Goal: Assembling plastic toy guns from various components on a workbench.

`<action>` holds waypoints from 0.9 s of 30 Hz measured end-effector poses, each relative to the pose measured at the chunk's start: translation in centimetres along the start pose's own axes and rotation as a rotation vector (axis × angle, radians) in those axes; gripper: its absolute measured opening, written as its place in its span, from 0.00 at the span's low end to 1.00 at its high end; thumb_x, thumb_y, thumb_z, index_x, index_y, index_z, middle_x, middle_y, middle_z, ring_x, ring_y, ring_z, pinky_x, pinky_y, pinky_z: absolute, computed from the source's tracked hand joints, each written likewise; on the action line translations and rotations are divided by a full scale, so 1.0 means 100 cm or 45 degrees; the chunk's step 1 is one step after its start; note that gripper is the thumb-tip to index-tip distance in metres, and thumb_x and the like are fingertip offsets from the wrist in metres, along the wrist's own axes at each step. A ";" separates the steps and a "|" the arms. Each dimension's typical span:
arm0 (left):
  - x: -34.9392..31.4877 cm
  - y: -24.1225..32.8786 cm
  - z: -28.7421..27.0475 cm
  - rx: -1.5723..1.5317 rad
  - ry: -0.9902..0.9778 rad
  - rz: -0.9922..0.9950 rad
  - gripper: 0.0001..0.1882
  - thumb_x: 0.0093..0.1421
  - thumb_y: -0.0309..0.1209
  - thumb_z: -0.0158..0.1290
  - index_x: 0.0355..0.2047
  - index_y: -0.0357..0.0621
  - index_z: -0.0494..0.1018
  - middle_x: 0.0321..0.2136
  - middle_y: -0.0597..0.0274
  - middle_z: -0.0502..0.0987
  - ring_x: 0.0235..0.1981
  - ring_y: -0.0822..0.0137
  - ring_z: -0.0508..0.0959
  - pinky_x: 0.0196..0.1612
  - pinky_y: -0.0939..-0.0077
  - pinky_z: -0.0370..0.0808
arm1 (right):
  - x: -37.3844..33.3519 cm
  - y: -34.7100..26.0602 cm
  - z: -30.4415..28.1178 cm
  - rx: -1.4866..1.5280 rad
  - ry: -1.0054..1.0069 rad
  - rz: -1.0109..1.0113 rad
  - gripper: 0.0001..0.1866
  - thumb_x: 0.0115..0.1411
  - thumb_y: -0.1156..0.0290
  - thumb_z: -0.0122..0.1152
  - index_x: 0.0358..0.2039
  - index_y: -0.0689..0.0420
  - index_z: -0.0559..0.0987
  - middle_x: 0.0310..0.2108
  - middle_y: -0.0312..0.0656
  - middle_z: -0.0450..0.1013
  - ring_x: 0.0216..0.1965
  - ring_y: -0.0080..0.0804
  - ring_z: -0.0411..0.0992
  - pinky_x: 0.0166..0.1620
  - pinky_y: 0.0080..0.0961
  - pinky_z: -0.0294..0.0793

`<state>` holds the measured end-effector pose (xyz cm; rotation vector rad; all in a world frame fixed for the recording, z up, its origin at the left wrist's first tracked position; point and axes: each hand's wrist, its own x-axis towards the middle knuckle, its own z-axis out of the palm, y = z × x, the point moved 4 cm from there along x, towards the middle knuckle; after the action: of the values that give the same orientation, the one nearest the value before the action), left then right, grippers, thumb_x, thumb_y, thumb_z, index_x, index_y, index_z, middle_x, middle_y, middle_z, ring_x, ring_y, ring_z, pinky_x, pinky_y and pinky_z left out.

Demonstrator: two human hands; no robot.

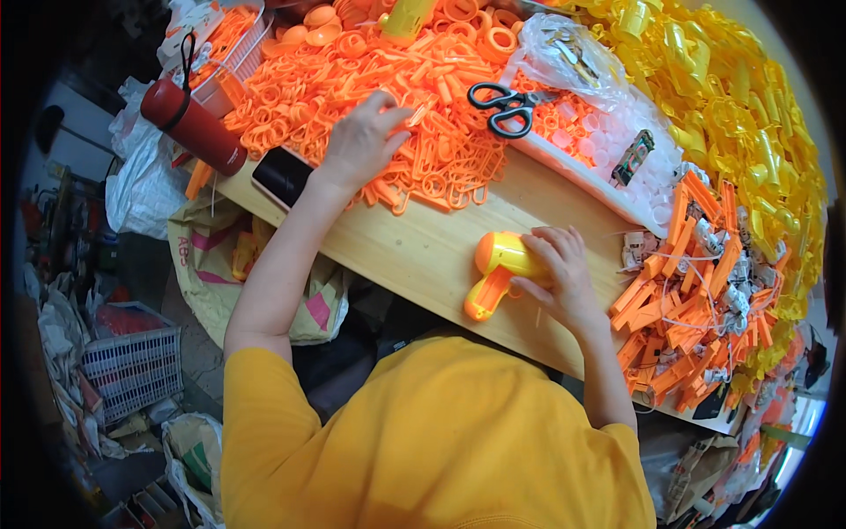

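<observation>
Yellow-orange housing [507, 258]: right end hidden by right hand [560, 269].
Left hand [361, 141]: fingertip contact unclear.
Yellow cylinder [407, 21]: top cut off.

The wood table [423, 238] stretches beneath both hands. On it, an orange heap [432, 97] spreads under and beyond the left hand [366, 145], a phone [280, 179] and red flask [198, 130] to that hand's left; a tray [577, 179] sits beyond the right hand [557, 269], wired orange parts [679, 282] to its right.
</observation>
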<state>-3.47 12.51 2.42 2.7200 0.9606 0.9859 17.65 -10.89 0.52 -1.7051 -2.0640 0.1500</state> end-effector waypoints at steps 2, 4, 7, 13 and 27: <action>0.007 -0.005 0.020 -0.009 -0.063 0.053 0.08 0.53 0.30 0.57 0.35 0.45 0.76 0.34 0.60 0.73 0.34 0.59 0.77 0.34 0.67 0.75 | 0.010 -0.002 -0.005 0.054 0.020 -0.073 0.28 0.46 0.61 0.70 0.46 0.58 0.73 0.46 0.47 0.68 0.50 0.46 0.66 0.56 0.44 0.61; 0.013 -0.006 0.032 -0.023 -0.092 0.115 0.07 0.52 0.27 0.58 0.33 0.42 0.76 0.33 0.59 0.74 0.32 0.57 0.77 0.33 0.67 0.75 | 0.024 0.006 -0.013 0.140 0.108 -0.054 0.26 0.46 0.63 0.70 0.45 0.58 0.74 0.46 0.47 0.69 0.49 0.46 0.67 0.54 0.41 0.63; 0.010 -0.013 0.030 -0.121 -0.017 0.105 0.07 0.52 0.25 0.58 0.33 0.41 0.76 0.34 0.58 0.74 0.32 0.57 0.77 0.33 0.69 0.75 | 0.060 0.026 -0.041 0.185 0.445 -0.125 0.19 0.47 0.74 0.69 0.40 0.60 0.76 0.41 0.46 0.73 0.44 0.42 0.71 0.47 0.32 0.70; 0.020 -0.018 0.022 -0.535 0.001 -0.065 0.06 0.53 0.21 0.58 0.33 0.35 0.78 0.32 0.59 0.75 0.29 0.70 0.76 0.32 0.81 0.73 | 0.146 0.162 -0.072 0.075 0.774 0.417 0.12 0.55 0.65 0.61 0.34 0.60 0.81 0.30 0.43 0.76 0.30 0.30 0.74 0.35 0.26 0.73; 0.019 -0.017 0.009 -0.727 0.369 -0.265 0.07 0.54 0.21 0.58 0.34 0.36 0.78 0.31 0.62 0.74 0.29 0.75 0.74 0.31 0.85 0.71 | 0.177 0.197 -0.055 -0.254 0.892 0.347 0.07 0.50 0.64 0.66 0.29 0.52 0.82 0.30 0.44 0.73 0.34 0.41 0.71 0.38 0.37 0.70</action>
<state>-2.67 15.12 2.27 2.0096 0.8151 1.3801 35.39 9.37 3.07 -1.8049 -1.3633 -0.5153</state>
